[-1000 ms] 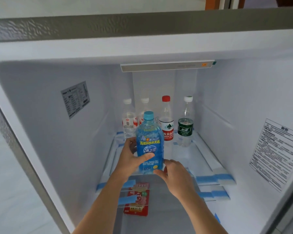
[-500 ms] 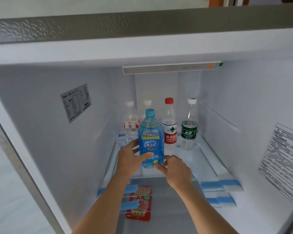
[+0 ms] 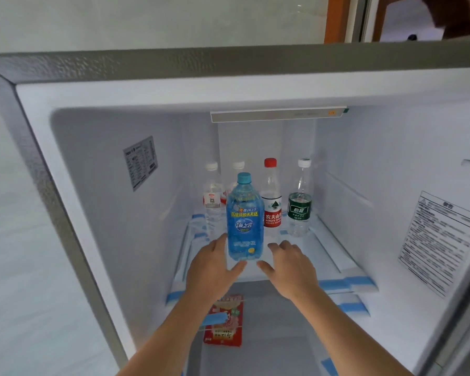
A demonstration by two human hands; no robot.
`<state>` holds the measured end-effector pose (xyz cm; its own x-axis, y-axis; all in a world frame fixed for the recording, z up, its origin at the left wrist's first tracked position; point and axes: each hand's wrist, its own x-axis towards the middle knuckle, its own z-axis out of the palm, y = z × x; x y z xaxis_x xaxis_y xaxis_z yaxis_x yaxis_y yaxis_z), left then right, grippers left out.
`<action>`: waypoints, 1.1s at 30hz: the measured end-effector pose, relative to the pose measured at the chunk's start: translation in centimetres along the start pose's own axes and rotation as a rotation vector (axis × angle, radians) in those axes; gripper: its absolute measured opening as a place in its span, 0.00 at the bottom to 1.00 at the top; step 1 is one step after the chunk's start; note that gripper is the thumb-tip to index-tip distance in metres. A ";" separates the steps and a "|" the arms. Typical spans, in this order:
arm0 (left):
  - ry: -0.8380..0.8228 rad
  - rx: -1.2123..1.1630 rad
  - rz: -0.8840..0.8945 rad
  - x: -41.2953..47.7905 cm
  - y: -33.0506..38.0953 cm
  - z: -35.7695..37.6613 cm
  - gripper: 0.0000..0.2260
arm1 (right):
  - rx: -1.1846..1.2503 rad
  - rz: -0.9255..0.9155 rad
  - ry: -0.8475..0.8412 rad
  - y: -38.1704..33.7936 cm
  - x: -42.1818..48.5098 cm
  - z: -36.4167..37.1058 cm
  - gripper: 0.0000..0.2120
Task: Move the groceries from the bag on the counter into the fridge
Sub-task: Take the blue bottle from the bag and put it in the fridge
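The blue bottle point(image 3: 245, 223) stands upright in the middle of the frame, on the front part of the shelf point(image 3: 314, 253) inside the open fridge point(image 3: 106, 213). Its blue cap is on and its label faces the camera.

Both forearms come up from the bottom edge. The left hand point(image 3: 213, 270) lies just left of the bottle's base with fingers straight and loose and the thumb spread out under the base. The fingertips sit right against the bottle's left side, but I cannot tell whether they touch it. The right hand point(image 3: 291, 270) lies just right of the base, also with relaxed, uncurled fingers. There is a clear gap between them and the bottle, and the thumb points toward the base. Neither hand grips anything.

Four more bottles stand in a row behind the blue bottle, at the back of the shelf. From left to right these are a white-cap bottle point(image 3: 212, 202), a second white-cap bottle point(image 3: 238, 165) mostly hidden by the blue one, a red-cap bottle point(image 3: 272, 202) and a green-label bottle point(image 3: 299, 204). Strips of blue tape point(image 3: 345, 283) run along the shelf's front edge.

Below the shelf, under the left forearm, a red packet point(image 3: 224, 328) lies flat. A sticker point(image 3: 140, 162) is on the left wall and a printed notice point(image 3: 442, 240) is on the right wall.
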<state>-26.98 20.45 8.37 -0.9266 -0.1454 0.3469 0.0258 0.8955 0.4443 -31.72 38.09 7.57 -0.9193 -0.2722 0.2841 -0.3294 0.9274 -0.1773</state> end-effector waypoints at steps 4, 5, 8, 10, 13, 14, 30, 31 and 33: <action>0.103 0.138 0.195 -3.1 -0.1 0.2 0.31 | -0.083 -0.070 0.114 -0.5 -3.2 -0.9 0.26; 0.112 0.148 0.225 -3.9 -0.1 0.2 0.30 | -0.089 -0.079 0.140 -0.6 -4.0 -1.0 0.26; 0.082 0.163 0.256 -6.7 -0.1 0.1 0.29 | -0.066 -0.077 0.214 -0.9 -7.0 -0.9 0.25; 0.077 0.180 0.269 -8.7 -0.1 0.0 0.28 | -0.047 -0.068 0.249 -0.9 -9.2 -0.7 0.26; 0.063 0.221 0.301 -11.2 -0.5 0.3 0.28 | -0.060 -0.051 0.223 -0.8 -12.2 -0.1 0.27; 0.058 0.228 0.317 -11.8 -0.7 0.5 0.28 | -0.063 -0.043 0.201 -0.8 -13.0 0.1 0.27; -0.028 0.034 0.648 -13.7 4.9 -0.4 0.30 | -0.189 0.206 0.256 0.0 -22.6 -6.6 0.27; -0.036 0.005 0.686 -13.8 6.0 -0.2 0.29 | -0.207 0.236 0.283 0.3 -23.7 -7.4 0.26; -0.053 -0.038 0.769 -14.3 8.4 0.6 0.29 | -0.275 0.309 0.311 1.2 -26.4 -8.9 0.25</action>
<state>-13.76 30.33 6.66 -0.6593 0.5335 0.5298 0.6821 0.7209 0.1228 -5.89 48.63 8.21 -0.8434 0.0751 0.5321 0.0544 0.9970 -0.0546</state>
